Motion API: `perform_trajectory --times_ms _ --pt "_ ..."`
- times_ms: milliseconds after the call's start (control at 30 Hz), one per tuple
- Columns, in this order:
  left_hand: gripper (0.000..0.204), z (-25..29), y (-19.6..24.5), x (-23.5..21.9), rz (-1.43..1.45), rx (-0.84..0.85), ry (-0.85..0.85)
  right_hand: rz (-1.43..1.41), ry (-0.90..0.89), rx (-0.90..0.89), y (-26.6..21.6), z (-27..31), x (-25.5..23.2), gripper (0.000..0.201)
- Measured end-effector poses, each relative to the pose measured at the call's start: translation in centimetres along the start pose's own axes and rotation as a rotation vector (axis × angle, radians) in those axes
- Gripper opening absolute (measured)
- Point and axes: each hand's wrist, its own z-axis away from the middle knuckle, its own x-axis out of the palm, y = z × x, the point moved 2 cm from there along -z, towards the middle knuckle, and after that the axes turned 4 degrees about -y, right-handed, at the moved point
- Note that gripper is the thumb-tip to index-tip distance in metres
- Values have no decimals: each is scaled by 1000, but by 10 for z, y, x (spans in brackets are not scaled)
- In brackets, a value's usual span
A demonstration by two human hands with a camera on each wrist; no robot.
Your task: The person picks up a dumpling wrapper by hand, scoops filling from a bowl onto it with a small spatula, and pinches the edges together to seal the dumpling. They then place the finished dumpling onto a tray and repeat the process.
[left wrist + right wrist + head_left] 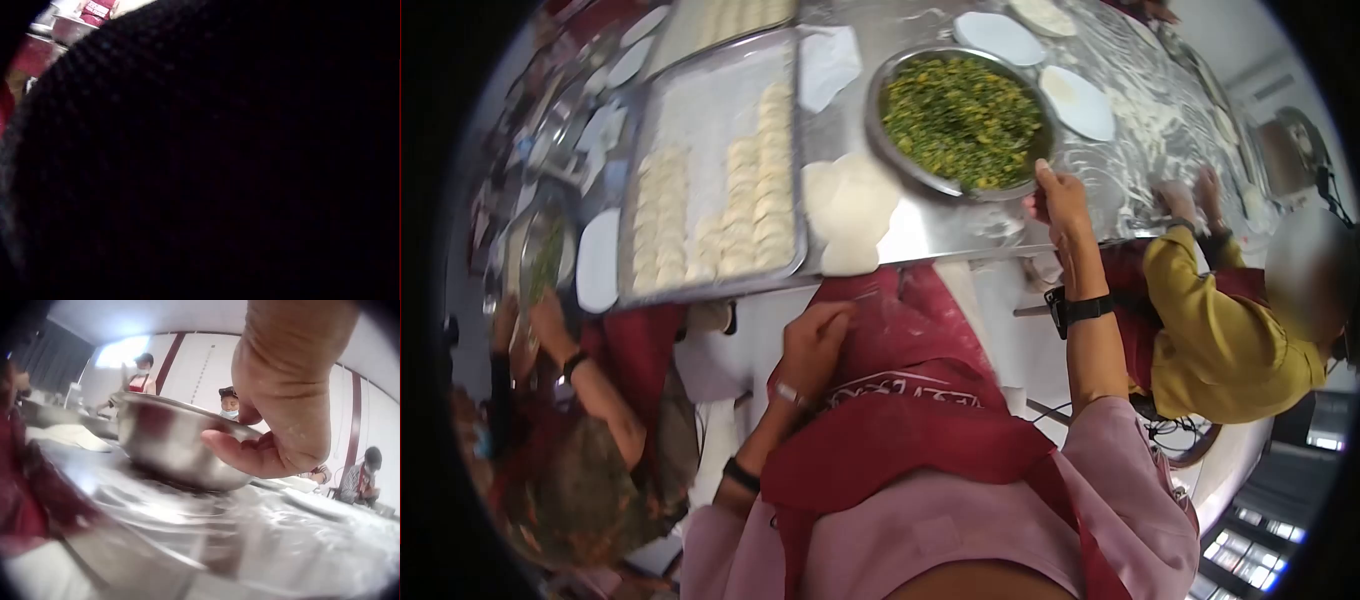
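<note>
A steel bowl [920, 185] of chopped green and yellow filling [962, 120] stands near the table's front edge. My right hand [1062, 205] pinches its rim at the near right side; the right wrist view shows the hand [287, 394] with thumb and fingers on the bowl's [169, 440] rim and outer wall. My left hand [812, 345] is held before the red apron, its fingers loosely bent, with nothing visible in it. Left of the bowl, pale dough pieces [850, 205] lie on the steel table. The left wrist view is almost wholly dark.
A metal tray [710, 100] with rows of dumplings [772, 190] is at the left. White plates [1078, 103] lie beyond and right of the bowl. Flour covers the right of the table [1140, 110]. People stand on both sides, one in yellow sleeves [1220, 340].
</note>
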Motion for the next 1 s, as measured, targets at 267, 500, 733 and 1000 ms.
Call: perform_trajectory --times_ms 267,500,733,1000 --pt "34 -34 -39 -6 800 -394 50 -120 160 -220 13 -3 8 23" --pt "40 -62 -44 -5 1013 -430 185 -80 219 -185 18 45 -23 26" --pt "32 -87 -25 -25 1079 -490 151 -279 97 -121 34 92 -6 22" --pt "22 -80 -43 -21 1048 -559 138 95 -392 -162 55 149 95 24"
